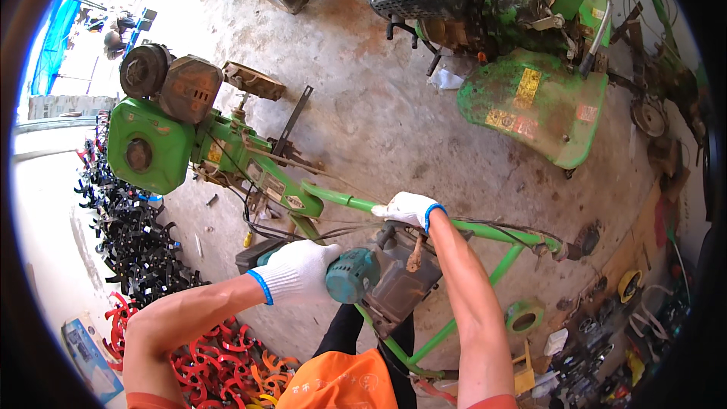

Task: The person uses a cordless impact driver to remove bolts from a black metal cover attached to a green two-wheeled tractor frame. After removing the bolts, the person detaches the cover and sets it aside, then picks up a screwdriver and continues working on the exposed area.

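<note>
Concrete floor (363,106) carries green walk-behind tiller (223,136), handlebar (492,232) running rightward. Teal cordless power tool (352,276) near handlebar's left edge, left hand (299,271) wrapped round it: handle axis left-right, nose unclear; right hand (409,210) over bar, can't tell if pinching. Looks like tool positioning; next needs steady bar.

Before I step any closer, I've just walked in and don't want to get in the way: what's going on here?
A person's gloved left hand holds a teal power tool. Their gloved right hand is at the green handlebar of a green machine; its fingers are partly hidden, so its grip is unclear. A second green machine stands across the floor, and red blades and black blades are heaped at the left.
</note>
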